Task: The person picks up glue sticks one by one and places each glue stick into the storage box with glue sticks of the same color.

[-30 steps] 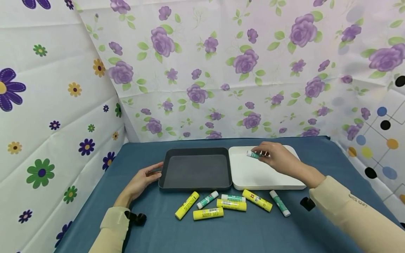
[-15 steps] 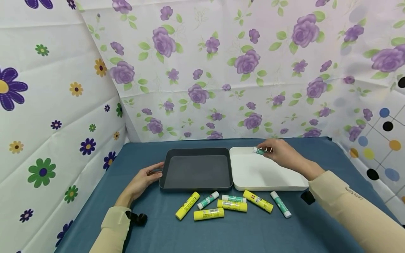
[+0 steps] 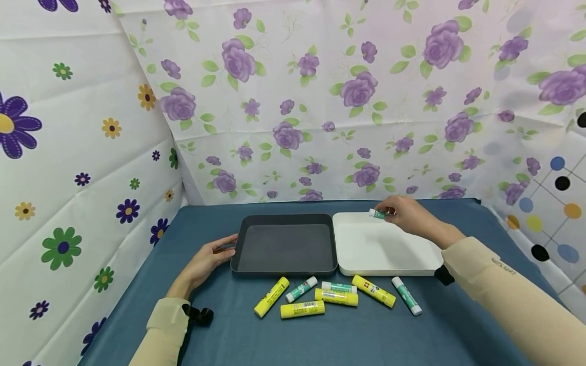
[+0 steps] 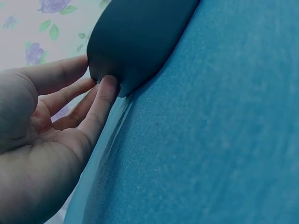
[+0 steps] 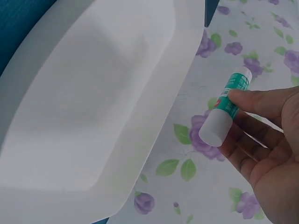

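My right hand [image 3: 414, 216] pinches a green-and-white glue stick [image 5: 226, 105] between thumb and fingers, above the far part of the white tray [image 3: 361, 254]. In the right wrist view the glue stick is tilted and its white ends show. My left hand [image 3: 207, 262] is at the left side of the dark grey tray [image 3: 286, 249]; its extended fingertips touch the tray's wall, as the left wrist view shows at the tray's corner [image 4: 112, 65]. The two trays stand side by side.
In front of the trays lie several glue sticks, among them a yellow one [image 3: 271, 298], another yellow one [image 3: 373, 291], a green one [image 3: 301, 288] and a green one [image 3: 406, 296] at the right. Blue cloth [image 3: 293, 340] covers the table; flowered sheets [image 3: 284, 101] hang behind.
My right hand has moved to the right and slightly farther back over the white tray, still holding the glue stick. The left hand has stayed at the dark tray.
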